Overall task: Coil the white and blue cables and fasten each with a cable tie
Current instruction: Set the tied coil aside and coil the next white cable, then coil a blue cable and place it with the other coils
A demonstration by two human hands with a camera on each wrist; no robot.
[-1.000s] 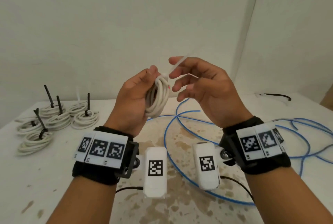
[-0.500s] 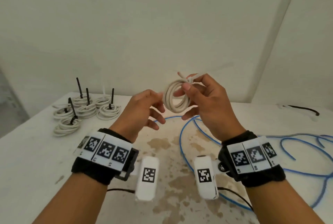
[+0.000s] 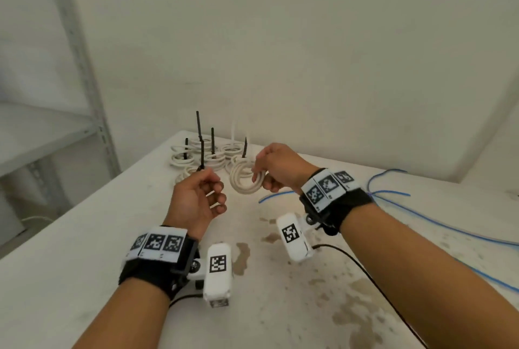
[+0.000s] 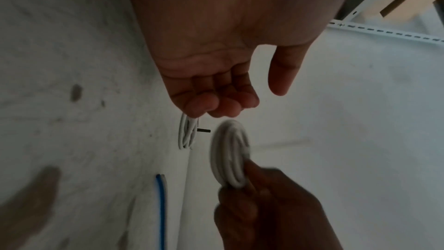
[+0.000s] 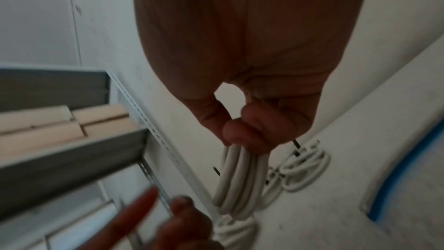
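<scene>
White cable coil (image 3: 245, 179), earlier between both hands, now hangs from the right hand (image 3: 276, 169) alone above the worktop (image 3: 70, 250), nearer the finished coils (image 3: 207, 156) at eleven o'clock; left hand (image 3: 196, 199) loosely curled, empty.

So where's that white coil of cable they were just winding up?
The white cable coil hangs from the right hand above the table, just in front of the finished tied coils at the far left corner, with the empty left hand beside it.

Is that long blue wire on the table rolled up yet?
No, still spread out: the blue cable trails loose across the table.
</scene>
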